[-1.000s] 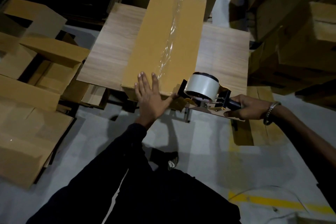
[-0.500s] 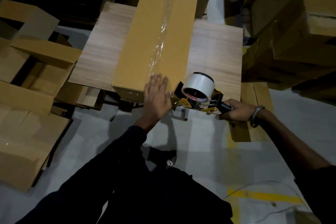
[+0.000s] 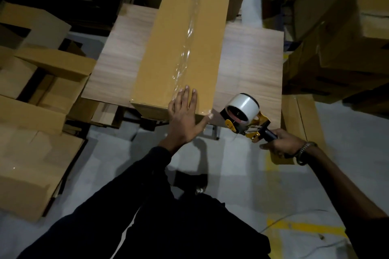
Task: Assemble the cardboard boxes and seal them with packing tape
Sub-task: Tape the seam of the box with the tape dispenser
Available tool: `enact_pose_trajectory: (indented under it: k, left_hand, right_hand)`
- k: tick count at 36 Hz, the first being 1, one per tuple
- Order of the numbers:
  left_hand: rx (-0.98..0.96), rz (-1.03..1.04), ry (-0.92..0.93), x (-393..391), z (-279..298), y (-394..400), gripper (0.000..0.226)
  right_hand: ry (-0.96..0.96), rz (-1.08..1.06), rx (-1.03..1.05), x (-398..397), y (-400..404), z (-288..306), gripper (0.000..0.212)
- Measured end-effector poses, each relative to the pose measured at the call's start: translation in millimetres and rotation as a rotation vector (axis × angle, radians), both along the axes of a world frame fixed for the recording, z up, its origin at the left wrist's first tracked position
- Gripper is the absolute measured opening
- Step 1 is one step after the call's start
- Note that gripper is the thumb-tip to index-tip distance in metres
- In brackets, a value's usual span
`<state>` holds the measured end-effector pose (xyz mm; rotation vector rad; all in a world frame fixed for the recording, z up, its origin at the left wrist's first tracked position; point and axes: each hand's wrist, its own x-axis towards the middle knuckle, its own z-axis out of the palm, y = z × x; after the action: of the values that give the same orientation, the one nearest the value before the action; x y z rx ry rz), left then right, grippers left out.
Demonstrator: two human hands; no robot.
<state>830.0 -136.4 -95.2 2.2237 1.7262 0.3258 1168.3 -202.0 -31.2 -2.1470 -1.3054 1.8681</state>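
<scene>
My right hand has its grip clenched round the tape dispenser handle, right of the box; my left hand presses flat, grip released, on the taped cardboard box near edge, on the table.

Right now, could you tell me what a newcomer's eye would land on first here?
The long cardboard box on the wooden table, with shiny tape down its seam. The left hand lies flat on its near end, while the right hand grips a tape dispenser beside it.
</scene>
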Motion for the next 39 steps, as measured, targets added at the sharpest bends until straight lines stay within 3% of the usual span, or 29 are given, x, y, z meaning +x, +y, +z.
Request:
enact_pose_trajectory:
  k: [6,10,16,20,23,27,35,39]
  left_hand:
    - [0.103,0.006,0.200,4,-8,-8,0.091]
    - [0.174,-0.026,0.113,-1,-26,-9,0.084]
    - [0.185,-0.060,0.075,-19,-30,-20,0.078]
    - [0.152,0.163,-0.050,-43,-24,-15,0.079]
    - [0.122,0.259,0.028,-82,-26,-4,0.092]
    - [0.278,0.203,0.133,-134,-28,0,0.080]
    - [0.231,0.014,0.022,-219,-24,27,0.053]
    - [0.176,0.025,-0.022,-212,-4,25,0.065]
  right_hand:
    - [-0.021,-0.156,0.249,-36,3,34,0.021]
    - [-0.063,-0.294,0.552,-94,19,29,0.014]
    - [-0.046,-0.493,0.725,-167,55,5,0.025]
    - [-0.013,-0.448,0.694,-192,60,4,0.049]
    - [-0.005,-0.382,0.688,-198,61,-1,0.059]
    - [-0.076,-0.279,0.679,-200,63,-7,0.070]
    - [-0.094,-0.244,0.637,-192,66,-18,0.077]
    - [-0.057,-0.254,0.578,-180,67,-27,0.062]
